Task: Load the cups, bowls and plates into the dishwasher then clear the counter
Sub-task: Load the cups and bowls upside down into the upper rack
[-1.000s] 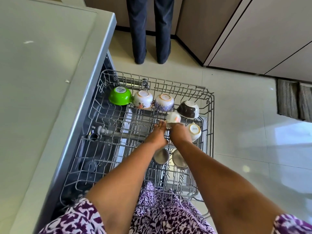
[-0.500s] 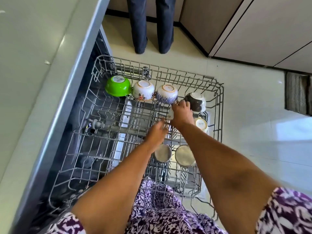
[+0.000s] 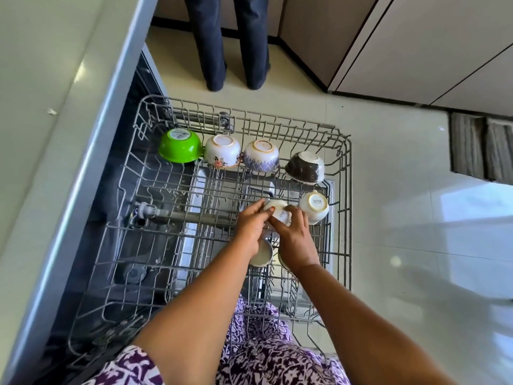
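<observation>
The dishwasher's wire rack (image 3: 342, 207) is pulled out below me. Upside down along its far row stand a green bowl (image 3: 180, 146), a floral bowl (image 3: 222, 151), a purple-patterned bowl (image 3: 261, 155) and a dark brown bowl (image 3: 305, 167). A white cup (image 3: 314, 207) sits upturned at the right. My left hand (image 3: 251, 227) and my right hand (image 3: 295, 237) both grip a small white cup (image 3: 277, 209) in the rack's middle, just left of that white cup. Two steel cups (image 3: 262, 255) lie partly hidden under my hands.
The grey counter (image 3: 50, 112) runs along the left, its edge over the dishwasher. A person's dark-trousered legs (image 3: 230, 43) stand on the floor beyond the rack. Beige cabinets (image 3: 416, 45) fill the upper right, with a striped mat (image 3: 480, 148) beside them.
My right hand has come back from the far row near the brown bowl to the rack's middle. Both hands now close on the small white cup. The view has tilted nearer.
</observation>
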